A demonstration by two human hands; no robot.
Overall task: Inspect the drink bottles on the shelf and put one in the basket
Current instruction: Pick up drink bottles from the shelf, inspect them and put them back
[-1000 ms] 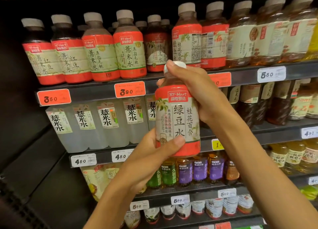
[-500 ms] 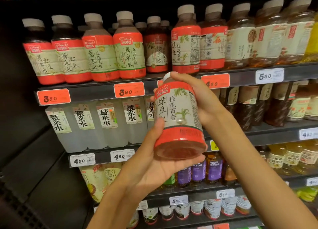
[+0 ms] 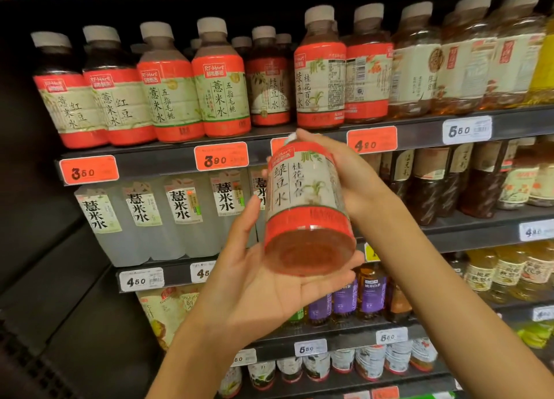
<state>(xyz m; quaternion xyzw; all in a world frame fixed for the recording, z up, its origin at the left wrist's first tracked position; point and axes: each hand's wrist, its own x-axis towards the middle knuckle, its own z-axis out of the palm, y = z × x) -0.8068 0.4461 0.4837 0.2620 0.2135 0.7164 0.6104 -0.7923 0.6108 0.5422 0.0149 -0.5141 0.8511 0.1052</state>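
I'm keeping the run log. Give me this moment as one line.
step: inspect | bottle: tilted, base toward camera | left hand: cradles base | right hand: grips top

**Two bare forearms and hands, nothing worn**

Only the person's forearms and hands show in the head view. The left hand point(image 3: 269, 281) and the right hand point(image 3: 344, 173) are both bare: no glove, ring or bandage shows on any finger that can be seen. Both wrists are bare too, with no watch, bracelet or band. The left forearm point(image 3: 186, 359) and the right forearm point(image 3: 455, 302) are uncovered all the way to the bottom and right edges of the picture; no sleeve or cuff comes into view. The fingernails that show are short and plain, without visible polish. No marks or tattoos show.
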